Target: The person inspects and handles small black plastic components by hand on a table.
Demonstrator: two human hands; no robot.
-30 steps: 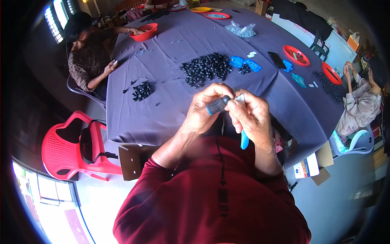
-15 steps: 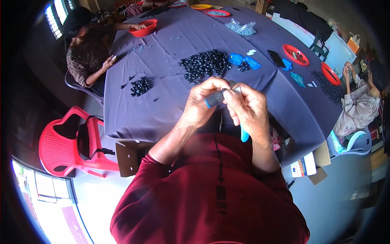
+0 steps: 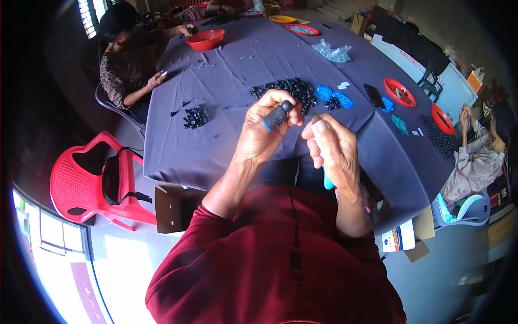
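My left hand point(image 3: 258, 132) is closed in a pinch on a small black round part point(image 3: 286, 106), held above the near edge of the table. A dark grey finger cot point(image 3: 275, 117) with a blue rim covers its thumb. Just to the right, my right hand point(image 3: 335, 146) is wrapped round a slim tool, whose turquoise handle end point(image 3: 328, 179) sticks out below the palm. The tool's tip is too small to make out. Beyond my hands lies a heap of similar black parts point(image 3: 294, 86), partly covered by the left hand. A smaller black pile point(image 3: 195, 116) lies farther left.
Blue plastic pieces point(image 3: 324, 93), a bag of clear parts point(image 3: 332, 52), a phone point(image 3: 373, 95) and red bowls point(image 3: 206, 40) stand about the purple-grey tablecloth point(image 3: 216, 146). Co-workers sit left and right. A pink chair point(image 3: 75, 183) and a cardboard box point(image 3: 170, 209) are at lower left.
My hands, together before, have moved apart, and the black part now shows in the left fingers. The left co-worker's far hand has come out of the red bowl. The view has shifted slightly.
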